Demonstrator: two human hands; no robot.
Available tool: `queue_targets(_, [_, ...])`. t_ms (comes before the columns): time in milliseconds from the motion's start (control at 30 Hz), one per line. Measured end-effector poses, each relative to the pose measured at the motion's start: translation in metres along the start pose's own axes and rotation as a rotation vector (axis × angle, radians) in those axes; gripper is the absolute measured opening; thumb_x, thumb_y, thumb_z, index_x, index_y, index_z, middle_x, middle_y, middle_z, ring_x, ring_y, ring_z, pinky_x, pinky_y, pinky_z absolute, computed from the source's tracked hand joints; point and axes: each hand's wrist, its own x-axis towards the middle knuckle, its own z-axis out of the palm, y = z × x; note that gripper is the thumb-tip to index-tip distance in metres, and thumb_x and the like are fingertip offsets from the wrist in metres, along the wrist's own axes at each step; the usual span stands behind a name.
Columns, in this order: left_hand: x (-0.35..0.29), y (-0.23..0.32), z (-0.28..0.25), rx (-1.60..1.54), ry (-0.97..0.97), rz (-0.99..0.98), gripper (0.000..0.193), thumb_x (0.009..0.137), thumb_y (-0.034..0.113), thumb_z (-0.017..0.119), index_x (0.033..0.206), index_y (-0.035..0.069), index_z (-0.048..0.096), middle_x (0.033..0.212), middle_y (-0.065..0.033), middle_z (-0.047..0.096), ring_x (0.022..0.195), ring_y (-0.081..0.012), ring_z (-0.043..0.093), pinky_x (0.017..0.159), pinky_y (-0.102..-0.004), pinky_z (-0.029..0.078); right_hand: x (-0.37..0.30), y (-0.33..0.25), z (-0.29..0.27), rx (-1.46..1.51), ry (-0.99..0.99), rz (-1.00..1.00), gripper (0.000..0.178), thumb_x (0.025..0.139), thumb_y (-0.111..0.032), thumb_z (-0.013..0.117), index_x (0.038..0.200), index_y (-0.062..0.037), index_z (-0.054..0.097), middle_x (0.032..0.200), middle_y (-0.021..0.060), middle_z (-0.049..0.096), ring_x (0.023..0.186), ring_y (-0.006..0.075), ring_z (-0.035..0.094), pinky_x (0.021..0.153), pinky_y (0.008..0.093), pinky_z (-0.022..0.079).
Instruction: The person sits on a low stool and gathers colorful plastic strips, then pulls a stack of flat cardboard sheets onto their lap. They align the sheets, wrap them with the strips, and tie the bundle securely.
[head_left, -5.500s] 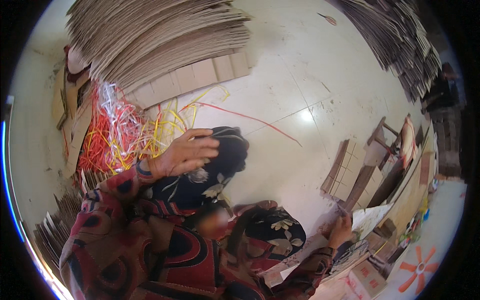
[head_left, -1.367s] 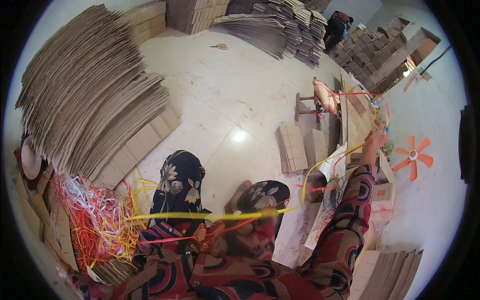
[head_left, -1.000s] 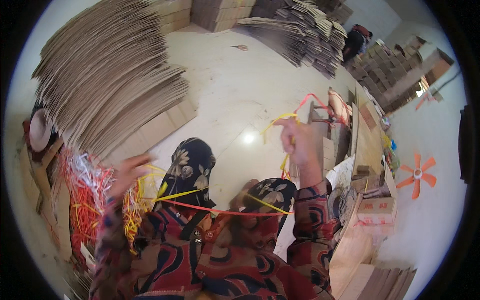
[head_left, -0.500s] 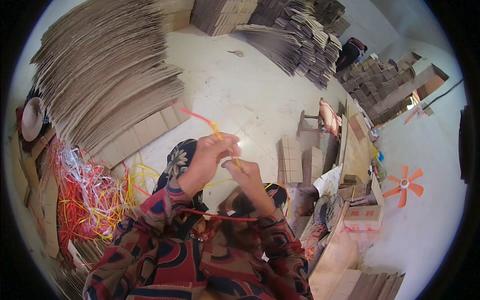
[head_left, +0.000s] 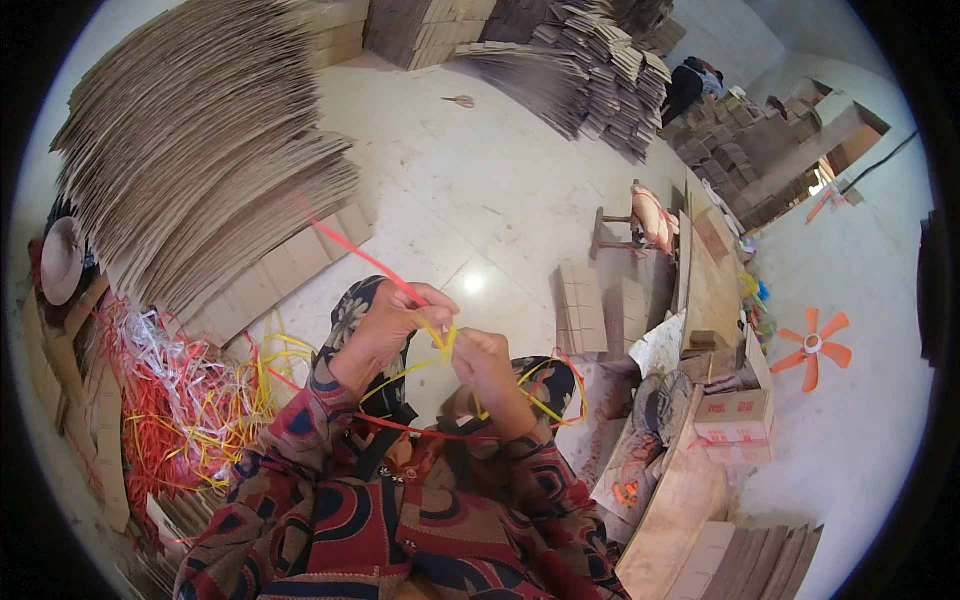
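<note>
My left hand (head_left: 392, 322) pinches a red plastic strap (head_left: 358, 254) whose free end sticks out toward the upper left. A yellow strap (head_left: 446, 345) is bunched or looped between both hands; whether it is knotted to the red one I cannot tell. Close beside it, my right hand (head_left: 487, 368) has its fingers closed on the yellow strap. Lengths of red and yellow strap trail across my lap, and a loop hangs over my knee to the right. At the left lies a tangled heap of red, yellow and white straps (head_left: 190, 400).
Tall stacks of flat cardboard (head_left: 190, 150) rise at the far left, with more cardboard piles (head_left: 600, 80) at the back. Scissors (head_left: 460, 101) lie on the floor. To the right stand a small stool (head_left: 612, 232), a carton (head_left: 733, 417) and an orange-bladed fan (head_left: 811, 345). Another person (head_left: 690, 88) bends at the back.
Both hands have come slightly lower. More red strap now extends from my left hand, and the yellow strap is gathered between the hands. A strap loop shows farther out at the right knee.
</note>
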Motion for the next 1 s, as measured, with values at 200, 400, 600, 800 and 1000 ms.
queue_targets(200, [0.004,-0.004,-0.012,-0.161,0.346,0.182,0.027,0.092,0.018,0.056,0.104,-0.006,0.058,0.067,-0.0046,0.058,0.06,-0.0107,0.053,0.059,-0.0228,0.044,-0.006,0.006,-0.002,0.154,0.21,-0.037,0.027,0.095,-0.022,0.049,0.099,0.0005,0.063,0.051,-0.0065,0.035,0.04,0.0027,0.028,0.037,0.0191,0.021])
queue_targets(400, [0.006,0.028,-0.038,-0.419,0.417,0.247,0.025,0.097,0.026,0.047,0.091,0.002,0.051,0.055,0.002,0.04,0.048,-0.0084,0.041,0.048,-0.0239,0.038,-0.01,0.019,-0.024,0.244,0.261,-0.048,0.027,0.097,-0.021,0.048,0.097,0.0034,0.06,0.05,-0.0067,0.031,0.037,0.0036,0.028,0.036,0.0195,0.025])
queue_targets(600, [-0.001,0.042,-0.057,-0.358,0.401,0.3,0.027,0.098,0.027,0.045,0.088,0.003,0.051,0.052,0.0047,0.033,0.041,-0.0048,0.029,0.037,-0.0214,0.027,-0.009,0.029,-0.029,0.157,0.29,0.037,0.025,0.097,-0.021,0.047,0.094,0.0017,0.058,0.049,-0.0064,0.031,0.037,0.0035,0.028,0.034,0.0187,0.023])
queue_targets(800, [-0.002,0.059,-0.07,-0.418,0.472,0.393,0.028,0.098,0.029,0.044,0.087,0.005,0.053,0.051,0.0068,0.031,0.039,-0.0037,0.026,0.036,-0.0213,0.026,-0.015,0.022,-0.057,0.198,0.234,0.065,0.025,0.094,-0.021,0.049,0.088,0.001,0.059,0.051,-0.0042,0.039,0.039,0.0047,0.033,0.035,0.0189,0.025])
queue_targets(1000, [-0.007,0.04,-0.073,-0.459,0.332,0.496,0.037,0.098,0.032,0.042,0.078,0.004,0.055,0.047,0.0067,0.029,0.039,-0.0042,0.025,0.037,-0.0231,0.023,-0.005,0.018,-0.08,-0.009,0.619,-0.01,0.023,0.088,-0.018,0.05,0.083,0.0008,0.062,0.058,0.0022,0.054,0.043,0.0101,0.046,0.038,0.0222,0.033])
